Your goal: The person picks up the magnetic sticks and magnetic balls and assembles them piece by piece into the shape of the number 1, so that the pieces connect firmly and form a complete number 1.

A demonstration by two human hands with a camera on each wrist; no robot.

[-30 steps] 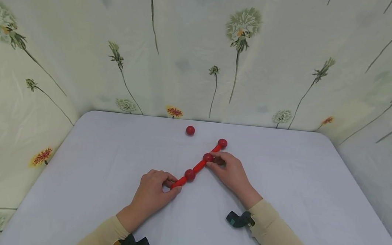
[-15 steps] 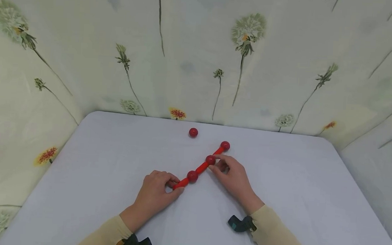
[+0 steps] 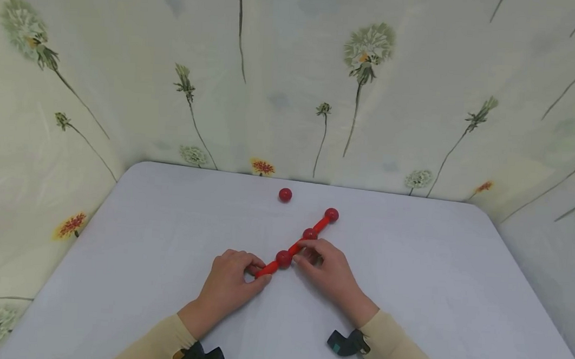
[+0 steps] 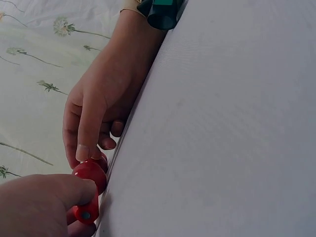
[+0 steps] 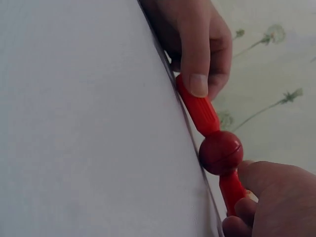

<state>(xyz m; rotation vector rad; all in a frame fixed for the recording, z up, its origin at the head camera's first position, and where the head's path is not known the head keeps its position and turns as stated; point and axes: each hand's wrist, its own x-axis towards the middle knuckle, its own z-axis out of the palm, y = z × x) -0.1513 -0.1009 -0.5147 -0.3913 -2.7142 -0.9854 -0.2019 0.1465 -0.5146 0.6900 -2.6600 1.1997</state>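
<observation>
A chain of red balls and red rods runs diagonally across the table in the head view, with a far ball [image 3: 331, 215], a middle ball [image 3: 309, 234] and a near ball [image 3: 284, 259]. My left hand [image 3: 231, 278] pinches the near end rod [image 3: 267, 269]; the rod's end face [image 4: 86, 216] shows below the thumb in the left wrist view. My right hand [image 3: 330, 273] has its thumb and fingers on the rod [image 5: 230, 190] between the near and middle balls, partly covering it. That rod joins the near ball [image 5: 221, 152] in the right wrist view.
One loose red ball [image 3: 285, 195] lies close to the back edge of the white table [image 3: 168, 216]. A flower-printed cloth [image 3: 274, 65] hangs behind and beside the table. Each wrist carries a dark camera, such as the right one [image 3: 347, 343].
My right hand has slid from the middle ball down the chain to the rod nearer my left hand. The left hand keeps its pinch. The head view has shifted slightly.
</observation>
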